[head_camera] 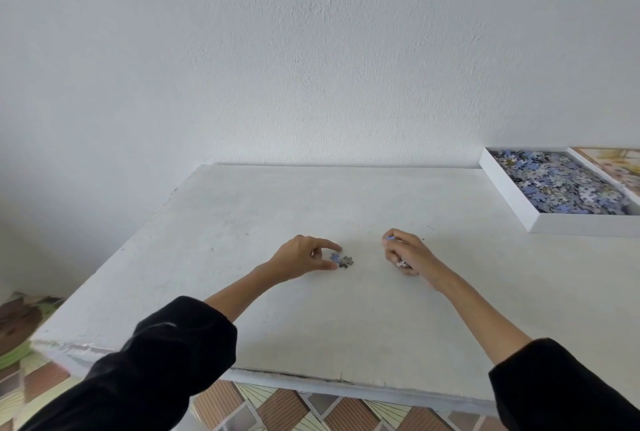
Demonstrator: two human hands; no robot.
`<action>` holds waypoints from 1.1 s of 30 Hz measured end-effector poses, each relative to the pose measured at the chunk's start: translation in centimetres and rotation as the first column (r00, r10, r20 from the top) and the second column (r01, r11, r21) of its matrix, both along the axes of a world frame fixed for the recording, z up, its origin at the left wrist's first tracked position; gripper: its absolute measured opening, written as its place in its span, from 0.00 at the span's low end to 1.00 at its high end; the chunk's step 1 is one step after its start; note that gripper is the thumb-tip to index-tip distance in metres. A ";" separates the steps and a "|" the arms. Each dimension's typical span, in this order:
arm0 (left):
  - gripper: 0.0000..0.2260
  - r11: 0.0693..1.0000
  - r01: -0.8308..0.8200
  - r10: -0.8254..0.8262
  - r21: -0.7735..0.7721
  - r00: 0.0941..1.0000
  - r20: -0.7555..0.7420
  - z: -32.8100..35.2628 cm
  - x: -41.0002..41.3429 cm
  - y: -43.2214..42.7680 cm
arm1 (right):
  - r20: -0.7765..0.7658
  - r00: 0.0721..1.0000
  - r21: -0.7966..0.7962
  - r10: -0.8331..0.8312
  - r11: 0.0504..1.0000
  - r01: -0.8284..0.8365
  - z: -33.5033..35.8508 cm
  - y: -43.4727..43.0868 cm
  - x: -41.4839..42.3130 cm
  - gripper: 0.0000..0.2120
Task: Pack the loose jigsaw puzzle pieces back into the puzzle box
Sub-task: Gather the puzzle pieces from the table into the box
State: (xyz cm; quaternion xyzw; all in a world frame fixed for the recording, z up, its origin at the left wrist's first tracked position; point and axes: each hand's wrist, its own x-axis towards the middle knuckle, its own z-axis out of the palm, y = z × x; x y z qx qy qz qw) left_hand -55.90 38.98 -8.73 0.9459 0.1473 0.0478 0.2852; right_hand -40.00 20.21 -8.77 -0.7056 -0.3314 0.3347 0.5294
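Jigsaw pieces (pixel 343 260), a small cluster, lie flat at the bench (pixel 242 223) centre. At their nine o'clock side, the left hand (pixel 304 256) has its fingers (pixel 329 243) pinching the blue one between thumb and forefinger. These are thin, knobbed card on a matte, chalky surface, so tipping an edge up should lift them more cleanly than clawing. At three o'clock of them, the right hand (pixel 407 252) has its fingers curled round a handful (pixel 401 262) of pieces. The puzzle box (pixel 509 188), a shallow white tray heaped blue-grey, sits at the bench's two o'clock.
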 end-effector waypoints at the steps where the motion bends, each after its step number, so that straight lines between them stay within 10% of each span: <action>1: 0.13 1.000 0.008 -0.008 0.005 1.000 0.014 0.0 0.1 0.0 | -0.128 0.991 0.066 -0.033 0.997 0.042 -0.2 -0.2 0.5 0.10; 11: 0.10 0.997 -0.010 0.004 -0.073 0.996 -0.086 0.6 0.6 0.7 | -0.537 0.840 0.320 0.073 0.940 0.123 -0.3 -0.9 1.1 0.14; 22: 0.07 0.919 -0.066 0.090 -0.389 0.995 0.043 1.3 -0.4 -1.1 | -0.095 0.995 -0.006 -0.033 0.999 0.032 0.2 0.4 -0.8 0.15; 33: 0.13 0.795 -0.122 0.254 -0.595 0.956 0.143 1.7 -1.4 -0.6 | 0.390 0.918 -0.101 0.064 0.995 -0.026 0.1 2.7 -2.5 0.19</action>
